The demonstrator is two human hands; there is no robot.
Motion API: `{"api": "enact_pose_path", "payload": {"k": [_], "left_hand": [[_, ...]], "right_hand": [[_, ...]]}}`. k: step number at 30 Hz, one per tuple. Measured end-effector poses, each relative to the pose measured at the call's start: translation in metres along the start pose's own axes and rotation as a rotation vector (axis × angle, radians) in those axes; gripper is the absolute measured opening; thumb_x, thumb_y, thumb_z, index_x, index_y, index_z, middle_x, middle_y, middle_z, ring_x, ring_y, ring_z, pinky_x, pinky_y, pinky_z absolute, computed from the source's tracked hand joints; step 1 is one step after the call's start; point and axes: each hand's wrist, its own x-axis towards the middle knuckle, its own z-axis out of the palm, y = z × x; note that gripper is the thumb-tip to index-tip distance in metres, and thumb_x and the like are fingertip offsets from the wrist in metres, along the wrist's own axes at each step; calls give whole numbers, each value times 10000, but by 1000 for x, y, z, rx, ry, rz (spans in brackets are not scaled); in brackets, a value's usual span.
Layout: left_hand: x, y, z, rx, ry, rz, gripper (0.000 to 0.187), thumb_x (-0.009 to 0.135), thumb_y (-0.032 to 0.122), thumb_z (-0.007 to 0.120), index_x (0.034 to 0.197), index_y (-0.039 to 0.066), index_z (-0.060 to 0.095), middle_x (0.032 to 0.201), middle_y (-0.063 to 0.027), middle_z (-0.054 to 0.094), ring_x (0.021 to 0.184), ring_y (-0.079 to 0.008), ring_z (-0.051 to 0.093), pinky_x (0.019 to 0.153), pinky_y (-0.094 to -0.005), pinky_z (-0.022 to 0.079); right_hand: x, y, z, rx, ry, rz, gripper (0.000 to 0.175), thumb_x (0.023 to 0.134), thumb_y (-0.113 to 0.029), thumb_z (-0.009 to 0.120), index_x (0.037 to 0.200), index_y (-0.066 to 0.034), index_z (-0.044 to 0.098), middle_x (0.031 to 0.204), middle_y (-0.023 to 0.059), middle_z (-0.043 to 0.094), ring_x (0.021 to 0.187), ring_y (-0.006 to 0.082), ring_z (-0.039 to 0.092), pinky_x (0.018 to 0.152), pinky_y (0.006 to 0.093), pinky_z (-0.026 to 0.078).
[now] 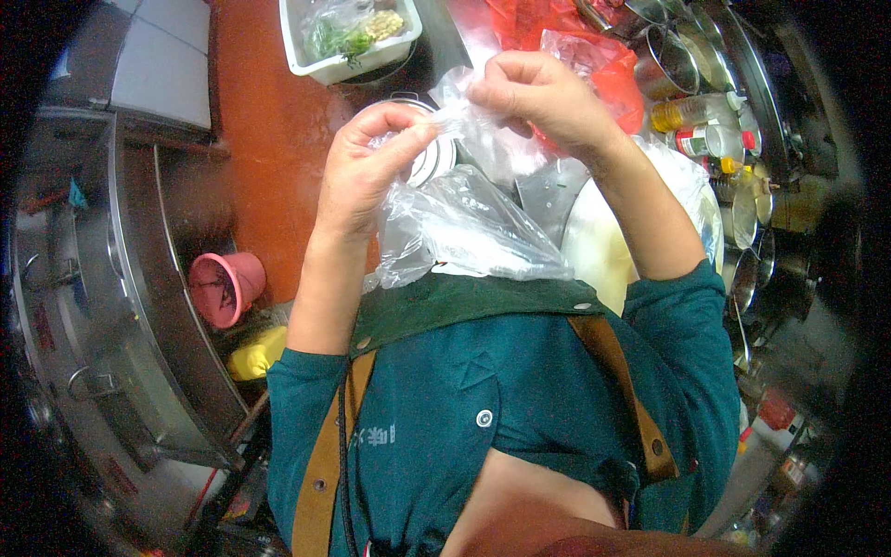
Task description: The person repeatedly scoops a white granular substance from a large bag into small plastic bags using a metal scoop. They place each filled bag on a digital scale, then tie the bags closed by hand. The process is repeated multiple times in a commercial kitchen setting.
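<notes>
My left hand point(376, 157) pinches the gathered neck of a clear plastic bag point(480, 237) between thumb and fingers. On the other side of that neck, my right hand point(536, 97) grips the crumpled plastic close to its upper end. The bag's body hangs down in front of my green apron point(480, 303), and something white shows through its film; I cannot tell what. Partly hidden behind my left hand is a round white-and-metal lid or container point(433, 157). A red plastic bag point(612, 76) lies just beyond my right hand.
A white plastic bin point(296, 59) holding bagged greens stands ahead. Several sauce and oil bottles point(696, 111) and metal pots point(665, 63) line the right side. A pink bucket point(247, 271) sits on the left by a steel counter point(139, 278). A large pale bagged container point(592, 230) is under my right forearm.
</notes>
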Motion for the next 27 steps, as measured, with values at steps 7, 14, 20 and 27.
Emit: {"api": "enact_pose_path", "payload": {"k": [7,14,20,27], "left_hand": [[4,-10,12,-75,-81,-32,108,788,120,669,852,75,593,753,55,559,623,-13,470,544,-160,356],[0,-22,-6,-48,94,-4,156,798,58,599,716,111,477,658,30,528,556,-31,457,512,-171,363],[-5,-34,-11,-388,258,-7,116,824,44,551,825,106,452,693,-18,551,542,-72,499,467,-199,421],[-17,-48,3,-122,334,116,88,891,149,530,848,84,488,703,35,483,611,-42,439,541,-196,375]], "right_hand": [[2,6,10,-146,-35,-145,215,819,-206,658,680,-72,564,604,-37,522,530,35,480,452,186,365],[-7,6,0,-441,48,-343,355,801,-185,670,604,-77,395,551,-54,367,493,49,361,428,238,278],[-26,21,4,-1036,239,-541,275,779,-136,643,635,-25,437,570,100,406,487,189,417,455,306,336],[-26,26,12,189,213,1,169,829,-148,583,702,-75,498,719,37,578,711,124,612,642,331,550]]}}
